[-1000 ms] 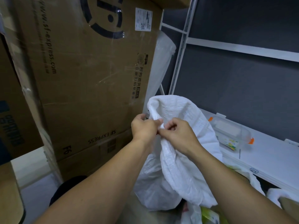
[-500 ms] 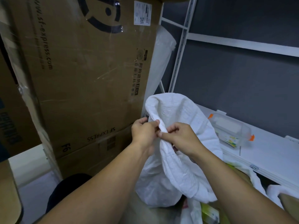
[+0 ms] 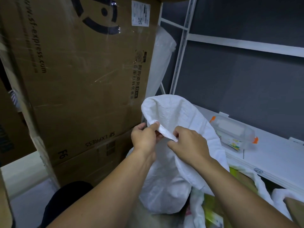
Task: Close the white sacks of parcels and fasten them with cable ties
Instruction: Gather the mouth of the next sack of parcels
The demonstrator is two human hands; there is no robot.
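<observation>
Head view: hands (image 3: 145, 137) farther apart along sack (image 3: 177, 111)

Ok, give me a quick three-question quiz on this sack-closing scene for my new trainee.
1. True or false: the left hand and the right hand both pinch the rim of the white sack.
2. What stands just left of the sack? A. a large cardboard box B. a metal drum C. a wheeled trolley
3. Short answer: is the sack's mouth fastened yet?
Key: 1 true; 2 A; 3 no, it is held but not tied.
</observation>
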